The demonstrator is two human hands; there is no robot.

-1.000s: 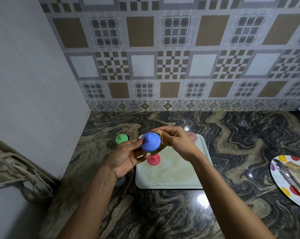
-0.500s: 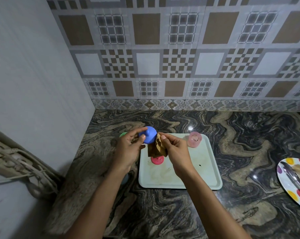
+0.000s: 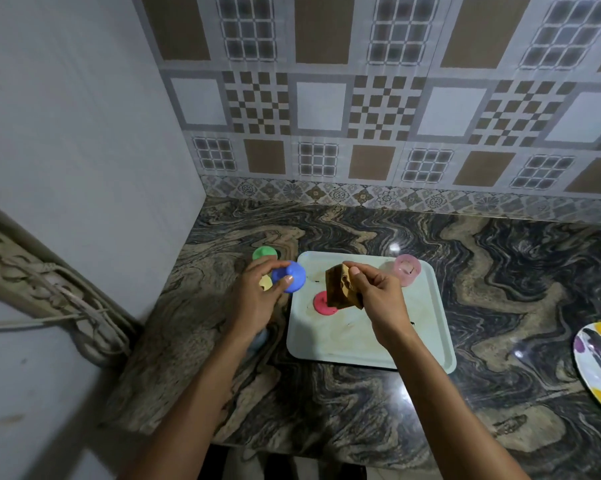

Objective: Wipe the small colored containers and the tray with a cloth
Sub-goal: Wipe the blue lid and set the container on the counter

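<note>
Both hands up over the counter [image 3: 500,289], not touching each other. Left hand [image 3: 254,303] pinches the blue cup [image 3: 290,275] by thumb and fingertips only, held in the air just off the tray's [image 3: 347,341] 9 o'clock edge. Right hand [image 3: 382,299] is clamped on the bunched brown cloth [image 3: 340,289], which hangs above the red cup [image 3: 321,304] on the tray. Tray surface looks stained and unwiped. A pale shape sits under my left wrist, at 6 o'clock of the hand; too hidden to name. Yellow cup [image 3: 266,283] is on the counter behind my left fingers, green cup [image 3: 264,253] beyond it at 12 o'clock. Pink cup [image 3: 407,270] sits at the tray's far 1 o'clock corner, close to the rim. Spotted plate [image 3: 593,375] is well apart at 3 o'clock. Risks, as I judge them: the fingertip pinch on the blue cup is light, so a hard rub from the cloth could pop it loose onto the yellow cup or the counter. The hanging cloth could drag across the red cup and tip it. Wiping the tray with cups on it could shove the pink one over the rim.
</note>
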